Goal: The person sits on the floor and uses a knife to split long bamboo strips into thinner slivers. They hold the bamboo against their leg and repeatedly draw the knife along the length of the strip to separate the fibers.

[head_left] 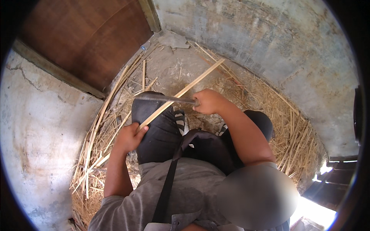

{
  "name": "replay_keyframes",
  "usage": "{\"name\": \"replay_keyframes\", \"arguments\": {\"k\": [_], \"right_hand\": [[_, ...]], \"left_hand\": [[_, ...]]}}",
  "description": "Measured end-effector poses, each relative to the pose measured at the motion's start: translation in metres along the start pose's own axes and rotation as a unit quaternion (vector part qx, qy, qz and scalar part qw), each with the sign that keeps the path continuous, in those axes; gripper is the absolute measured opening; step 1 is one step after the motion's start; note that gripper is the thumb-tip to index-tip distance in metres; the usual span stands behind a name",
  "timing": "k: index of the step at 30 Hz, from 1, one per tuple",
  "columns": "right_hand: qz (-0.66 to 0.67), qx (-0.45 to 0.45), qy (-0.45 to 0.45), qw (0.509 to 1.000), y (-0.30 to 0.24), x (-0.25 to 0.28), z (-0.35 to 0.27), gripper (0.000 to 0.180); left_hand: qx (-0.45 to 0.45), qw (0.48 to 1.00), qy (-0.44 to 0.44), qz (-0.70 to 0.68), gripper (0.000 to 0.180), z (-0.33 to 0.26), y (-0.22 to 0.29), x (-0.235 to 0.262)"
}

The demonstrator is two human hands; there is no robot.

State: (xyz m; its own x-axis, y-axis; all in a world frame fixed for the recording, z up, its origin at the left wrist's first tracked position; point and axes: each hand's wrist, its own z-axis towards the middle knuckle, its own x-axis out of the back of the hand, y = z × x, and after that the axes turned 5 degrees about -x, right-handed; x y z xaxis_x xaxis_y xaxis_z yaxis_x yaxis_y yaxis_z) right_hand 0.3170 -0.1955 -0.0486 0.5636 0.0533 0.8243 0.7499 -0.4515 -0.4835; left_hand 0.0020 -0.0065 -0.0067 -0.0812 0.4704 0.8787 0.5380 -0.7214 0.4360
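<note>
My left hand (130, 137) grips the near end of a long, pale strip of split bamboo or wood (192, 83). The strip slants up and to the right, away from me, passing over my dark-clad left knee. In my closed right hand (208, 102) is the handle of a long-bladed knife (163, 98). Its narrow grey blade points left and crosses the strip near the strip's middle, above the knee. Whether the edge bites into the strip cannot be made out.
Long pale strips (115, 92) lie piled along the left wall. Shavings and more strips (293, 134) cover the ground by the right wall (269, 46). A brown wooden door panel (88, 38) stands at the far left. A flat grey slab (174, 40) lies in the far corner.
</note>
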Motion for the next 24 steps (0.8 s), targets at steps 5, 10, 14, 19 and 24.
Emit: {"name": "replay_keyframes", "arguments": {"k": [5,10,14,19,24], "right_hand": [[0.061,-0.066,0.064,0.994,0.038,0.013,-0.004,0.059],[0.090,-0.150,0.169,0.970,0.073,0.012,-0.002,0.060],[0.054,-0.043,0.076,0.995,0.032,0.006,-0.006,0.057],[0.020,0.014,-0.019,1.000,-0.004,0.005,-0.008,0.055],[0.107,-0.110,0.099,0.983,0.059,0.005,0.003,0.057]], "left_hand": [[-0.007,0.999,0.010,-0.038,0.053,-0.002,-0.003,-0.004],[-0.009,0.999,0.007,-0.050,0.052,-0.002,-0.006,-0.005],[0.005,0.999,-0.009,-0.050,0.052,-0.002,-0.002,-0.002],[0.012,1.000,-0.013,-0.025,0.052,-0.005,0.001,0.000],[0.004,0.999,0.000,-0.042,0.052,-0.004,-0.005,-0.005]]}}
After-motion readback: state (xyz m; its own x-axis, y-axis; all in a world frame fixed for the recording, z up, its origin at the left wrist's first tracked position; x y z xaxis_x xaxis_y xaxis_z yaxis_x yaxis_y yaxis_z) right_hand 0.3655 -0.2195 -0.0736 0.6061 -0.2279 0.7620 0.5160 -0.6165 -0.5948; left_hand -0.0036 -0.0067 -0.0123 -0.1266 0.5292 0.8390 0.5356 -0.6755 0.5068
